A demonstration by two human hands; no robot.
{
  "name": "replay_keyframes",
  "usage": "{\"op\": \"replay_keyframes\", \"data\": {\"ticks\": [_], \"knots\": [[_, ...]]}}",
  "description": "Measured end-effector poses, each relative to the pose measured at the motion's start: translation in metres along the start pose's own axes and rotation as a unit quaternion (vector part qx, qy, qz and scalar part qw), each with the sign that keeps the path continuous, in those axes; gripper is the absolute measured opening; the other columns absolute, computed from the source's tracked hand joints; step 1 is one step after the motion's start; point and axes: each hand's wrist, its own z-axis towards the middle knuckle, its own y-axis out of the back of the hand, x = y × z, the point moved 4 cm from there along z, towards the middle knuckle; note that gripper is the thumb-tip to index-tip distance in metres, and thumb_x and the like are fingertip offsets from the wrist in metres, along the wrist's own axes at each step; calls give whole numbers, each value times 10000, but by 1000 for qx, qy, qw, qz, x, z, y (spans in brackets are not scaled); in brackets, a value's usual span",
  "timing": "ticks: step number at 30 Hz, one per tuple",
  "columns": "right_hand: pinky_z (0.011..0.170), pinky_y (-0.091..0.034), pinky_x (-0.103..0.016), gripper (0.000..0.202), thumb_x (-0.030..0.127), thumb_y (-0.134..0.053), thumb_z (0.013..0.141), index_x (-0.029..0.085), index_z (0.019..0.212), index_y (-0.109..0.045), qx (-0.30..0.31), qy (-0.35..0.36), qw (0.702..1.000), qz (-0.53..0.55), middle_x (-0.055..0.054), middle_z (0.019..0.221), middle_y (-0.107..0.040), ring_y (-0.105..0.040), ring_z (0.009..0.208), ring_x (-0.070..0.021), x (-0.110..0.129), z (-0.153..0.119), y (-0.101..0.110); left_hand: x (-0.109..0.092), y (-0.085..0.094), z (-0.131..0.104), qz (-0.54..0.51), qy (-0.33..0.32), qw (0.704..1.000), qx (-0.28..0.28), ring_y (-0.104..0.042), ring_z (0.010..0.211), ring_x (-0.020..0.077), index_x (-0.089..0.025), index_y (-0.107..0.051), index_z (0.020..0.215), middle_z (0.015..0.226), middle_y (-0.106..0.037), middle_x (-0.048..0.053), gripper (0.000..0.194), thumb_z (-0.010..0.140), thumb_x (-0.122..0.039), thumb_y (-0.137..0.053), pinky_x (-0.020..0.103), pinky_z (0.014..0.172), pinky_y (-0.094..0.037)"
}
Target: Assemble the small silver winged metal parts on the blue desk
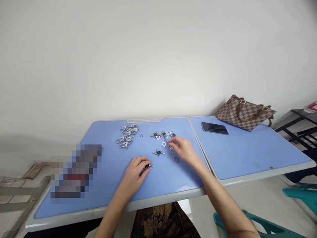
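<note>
On the blue table my left hand (135,171) has its fingers closed round a small metal fitting with a black round centre (147,166). My right hand (182,147) is at the right-hand group of small parts, thumb and fingertips together; whatever they pinch is too small to name. A similar fitting (158,152) lies between my hands. Behind it are more black-centred fittings (155,135) and a flat metal plate (164,144). Several silver metal fittings (127,139) form a pile at the back left, with a dark ring (141,136) beside it. A dark gasket (176,159) lies below my right hand.
A blurred-out object (78,172) covers the table's left part. On the adjoining blue table (247,152) are a black phone (215,128) and a checked handbag (245,114). A wall stands behind; teal stools (267,224) are at the lower right.
</note>
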Motion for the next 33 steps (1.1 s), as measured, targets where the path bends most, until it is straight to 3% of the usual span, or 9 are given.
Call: {"op": "replay_keyframes", "data": {"ticks": [4,8,13,18,21,25,29,33], "knots": [[631,-389,-267,160,281,-552,898,208,835,-679,-4,-50,999,-22,-10,755,-691,-599,677,-167,-22,1,24,1,0,0,4,0,1000,-6,-610,1014,223,-235,-661,1045,1080,-633,60,185,943,-271,-512,370,877,-542],[621,-368,-268,174,312,-548,897,211,826,-672,9,-59,998,-27,-14,764,-692,-600,676,-169,-21,-8,15,1,-1,-1,7,0,1000,-4,-610,1026,225,-237,-661,1049,1088,-633,59,180,938,-267,-523,368,879,-541],[597,-311,-282,207,415,-656,835,213,799,-632,36,-97,986,-131,-51,748,-684,-611,723,-216,-16,-17,2,0,0,-1,-1,7,1000,0,-602,1044,224,-236,-653,1062,1103,-627,60,181,929,-256,-533,370,894,-536],[588,-296,-271,104,265,-631,835,205,751,-643,73,-124,979,-146,-41,742,-693,-620,721,-197,-22,-20,1,1,1,-3,-9,24,1000,-5,-595,1090,235,-250,-627,1127,1142,-628,60,232,907,-238,-555,387,925,-526],[611,-321,-261,121,185,-566,860,196,782,-658,68,-123,980,-144,-40,772,-703,-626,735,-183,-25,-23,5,1,2,-4,-22,54,998,1,-592,1112,230,-253,-593,1160,1181,-612,55,271,893,-213,-573,385,955,-509],[661,-358,-268,141,208,-525,909,186,882,-662,33,-126,980,-147,-60,872,-711,-631,790,-199,-29,-26,21,0,6,-7,-33,97,995,4,-605,1049,226,-241,-588,1077,1161,-603,50,214,867,-209,-612,378,913,-502],[697,-395,-271,118,230,-539,930,192,905,-648,-16,-42,995,-87,-43,892,-699,-614,771,-184,-13,-26,30,0,7,-7,-24,118,993,14,-600,1009,227,-236,-598,983,1098,-616,36,129,863,-193,-620,388,896,-461],[722,-416,-252,118,160,-539,934,197,915,-649,57,101,993,5,-27,889,-672,-603,792,-157,25,-25,0,0,6,-6,-31,120,992,32,-593,1023,231,-237,-611,981,1081,-624,30,124,870,-182,-615,386,898,-426]]}}
